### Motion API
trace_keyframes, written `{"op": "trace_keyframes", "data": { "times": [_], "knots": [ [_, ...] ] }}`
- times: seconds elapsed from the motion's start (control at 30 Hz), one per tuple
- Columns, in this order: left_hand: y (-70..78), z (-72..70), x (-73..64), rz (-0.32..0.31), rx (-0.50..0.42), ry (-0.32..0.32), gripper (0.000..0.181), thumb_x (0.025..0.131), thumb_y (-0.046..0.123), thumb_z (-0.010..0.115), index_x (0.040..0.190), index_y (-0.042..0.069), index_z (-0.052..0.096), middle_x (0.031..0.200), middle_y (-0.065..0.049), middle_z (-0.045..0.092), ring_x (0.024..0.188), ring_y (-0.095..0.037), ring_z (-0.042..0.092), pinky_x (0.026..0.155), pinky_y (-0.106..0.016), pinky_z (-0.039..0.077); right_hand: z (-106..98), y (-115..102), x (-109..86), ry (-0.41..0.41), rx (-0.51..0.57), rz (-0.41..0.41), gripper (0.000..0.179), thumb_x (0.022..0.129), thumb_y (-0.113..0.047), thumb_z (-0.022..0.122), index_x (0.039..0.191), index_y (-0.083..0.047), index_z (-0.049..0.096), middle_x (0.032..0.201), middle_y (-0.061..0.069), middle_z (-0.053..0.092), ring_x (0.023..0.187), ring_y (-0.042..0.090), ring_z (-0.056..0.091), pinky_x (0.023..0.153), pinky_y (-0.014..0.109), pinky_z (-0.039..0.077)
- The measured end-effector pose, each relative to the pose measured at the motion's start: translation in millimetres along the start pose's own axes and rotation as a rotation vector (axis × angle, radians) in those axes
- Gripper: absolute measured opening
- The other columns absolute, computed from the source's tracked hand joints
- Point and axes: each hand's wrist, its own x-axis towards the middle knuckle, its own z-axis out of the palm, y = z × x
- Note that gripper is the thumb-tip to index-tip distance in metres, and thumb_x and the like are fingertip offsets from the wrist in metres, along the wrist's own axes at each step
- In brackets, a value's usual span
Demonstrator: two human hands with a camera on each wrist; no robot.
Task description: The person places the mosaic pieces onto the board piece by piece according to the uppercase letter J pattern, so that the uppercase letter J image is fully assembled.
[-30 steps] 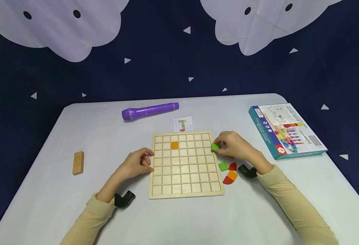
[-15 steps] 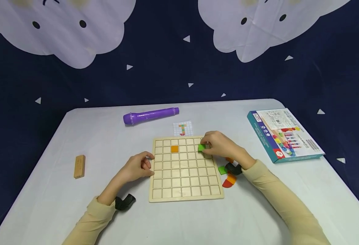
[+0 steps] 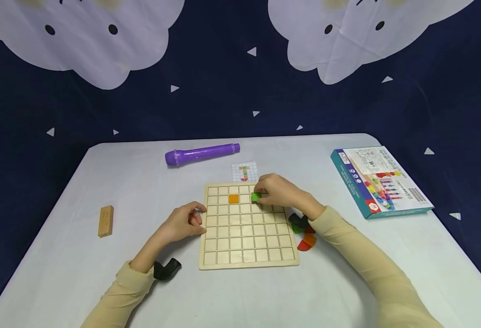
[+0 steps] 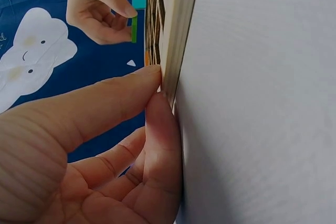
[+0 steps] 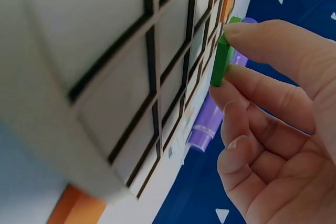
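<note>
Between the thumb and fingertips of the right hand (image 3: 279, 189), a green tile (image 5: 219, 66) is crossing the board (image 3: 250, 265); we are seeing it well to the left of the board's right edge, where those fingers were holding it a second ago. Just beyond their tips, to the left, an orange tile (image 3: 234, 199) is lying in its square, so we are judging that the green one is being brought nearer to it. It is not yet sitting in a square: the fingers are pinching it just off the surface. The left hand's (image 3: 183, 222) thumb and fingers are touching the board's left edge, relaxed rather than clenched, seemingly steadying it. We are finding the green tile thin, flat and straight-edged, bright on its face and darker along its side, with the thumb covering part. Behind the right fingers, near the wrist, loose tiles (image 3: 307, 242) are lying beside the board.
</note>
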Motion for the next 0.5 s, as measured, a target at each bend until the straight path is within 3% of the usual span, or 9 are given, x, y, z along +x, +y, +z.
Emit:
{"op": "trace_keyframes", "data": {
  "times": [0.33,0.5],
  "knots": [
    [-0.3,-1.1,3.3,-0.045,-0.008,-0.020,0.049,0.072,0.003,0.075,0.115,-0.005,0.053,0.081,-0.011,0.059,0.066,-0.010,0.054,0.056,-0.019,0.044,4.7,-3.7,16.6,-0.034,-0.026,-0.057,0.008,0.079,-0.011,0.071,0.086,-0.007,0.071,0.075,0.004,0.062,0.066,0.009,0.042,0.062,0.021,0.036],
    [-0.2,-1.8,3.5,-0.049,-0.009,-0.023,0.048,0.072,0.003,0.075,0.115,-0.005,0.053,0.081,-0.011,0.058,0.066,-0.011,0.054,0.057,-0.019,0.044,5.7,-6.2,20.0,-0.064,-0.022,-0.033,0.014,0.080,-0.014,0.072,0.090,-0.006,0.073,0.083,0.004,0.067,0.069,0.009,0.047,0.065,0.021,0.042]
  ]
}}
